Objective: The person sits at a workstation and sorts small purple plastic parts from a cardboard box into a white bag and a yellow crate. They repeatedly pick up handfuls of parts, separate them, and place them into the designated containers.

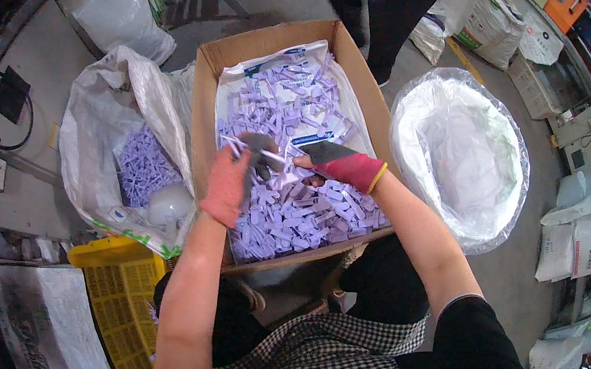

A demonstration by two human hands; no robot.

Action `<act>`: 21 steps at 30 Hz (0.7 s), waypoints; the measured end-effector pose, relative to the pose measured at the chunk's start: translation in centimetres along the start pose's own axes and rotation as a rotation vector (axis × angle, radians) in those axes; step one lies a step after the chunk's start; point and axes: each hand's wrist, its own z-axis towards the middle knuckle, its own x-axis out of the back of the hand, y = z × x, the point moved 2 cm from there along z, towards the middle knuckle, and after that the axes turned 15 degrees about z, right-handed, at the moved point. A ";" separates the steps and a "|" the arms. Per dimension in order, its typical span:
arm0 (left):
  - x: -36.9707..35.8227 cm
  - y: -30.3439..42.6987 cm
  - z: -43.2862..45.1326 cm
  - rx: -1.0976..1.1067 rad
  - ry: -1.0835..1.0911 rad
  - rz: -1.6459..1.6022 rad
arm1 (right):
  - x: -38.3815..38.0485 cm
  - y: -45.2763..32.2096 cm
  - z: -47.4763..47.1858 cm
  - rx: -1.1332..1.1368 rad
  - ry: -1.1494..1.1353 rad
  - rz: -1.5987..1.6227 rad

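A cardboard box (pixel 278 33) stands before me, with a white printed woven sack inside and many small lilac plastic parts (pixel 305 217) heaped at its near end and scattered over the sack. My left hand (pixel 240 172), in a pink glove with dark fingers, is shut on thin lilac plastic pieces (pixel 271 156) above the heap. Close beside it, to the right, my right hand (pixel 340 164), in a red and dark glove with a yellow cuff, reaches among the parts. A bare fingertip shows there; whether it holds a part is hidden.
Left of the box, a white woven sack (pixel 90 133) holds more lilac pieces, above a yellow plastic crate (pixel 125 296). A container lined with clear plastic (pixel 411 169) stands at the right. Beyond the box is a person in dark trousers (pixel 384 10). Filled sacks (pixel 588 241) lie far right.
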 end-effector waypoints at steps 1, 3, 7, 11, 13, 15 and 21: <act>-0.6 -0.3 -0.2 -0.095 0.149 0.382 | 0.0 0.2 0.2 0.085 0.032 -0.220; -3.3 1.6 -0.4 -0.624 0.027 1.236 | 1.2 2.9 1.4 0.396 0.057 -0.728; -2.7 -0.5 -0.1 -0.337 0.072 0.819 | -0.5 4.1 2.0 0.559 0.290 -1.017; 8.7 -0.4 1.3 -0.195 0.547 1.300 | 3.0 9.1 1.8 -0.080 -0.143 -1.273; 16.9 -4.2 1.8 0.080 0.549 1.230 | 3.1 8.5 2.3 -0.136 -0.183 -1.284; 21.4 -7.0 2.1 0.281 0.427 1.307 | 6.1 11.5 5.0 -0.059 0.014 -1.242; 20.4 -8.3 3.0 0.199 0.447 1.800 | 8.7 11.0 14.2 0.394 0.376 -1.198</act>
